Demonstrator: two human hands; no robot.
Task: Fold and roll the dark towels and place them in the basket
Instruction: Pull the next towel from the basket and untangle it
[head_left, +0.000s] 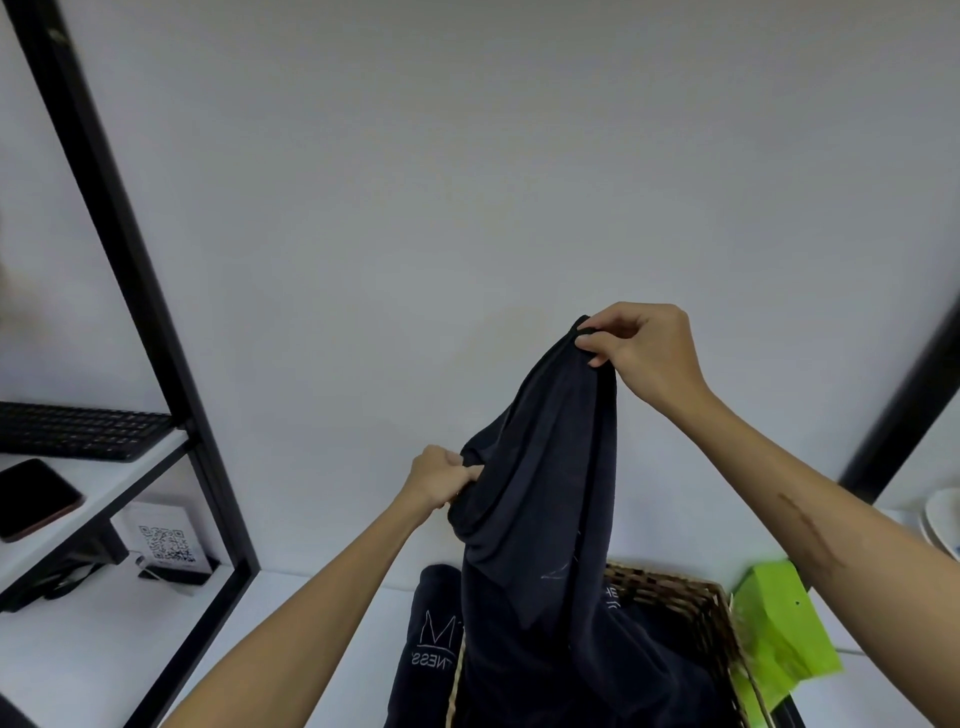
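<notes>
**Towel held up over basket**

Right hand (641, 345) pinches the top edge of a dark towel (540, 519), raised high in front of the white wall (467, 182). Left hand (439, 475) grips a bunched fold lower on its left side. The towel hangs down into the wicker basket (711, 608). A second dark towel (431, 644), printed with lettering, lies just left of the basket. A green box (779, 639) sits beside the basket's right.

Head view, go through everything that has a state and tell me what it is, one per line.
Held towel: unfolded, hanging over the basket.
Right hand: pinches its top edge.
Left hand: grips its side, lower down.
Second towel: lying beside the basket.
Basket: upright.
Phone: screen dark.
</notes>
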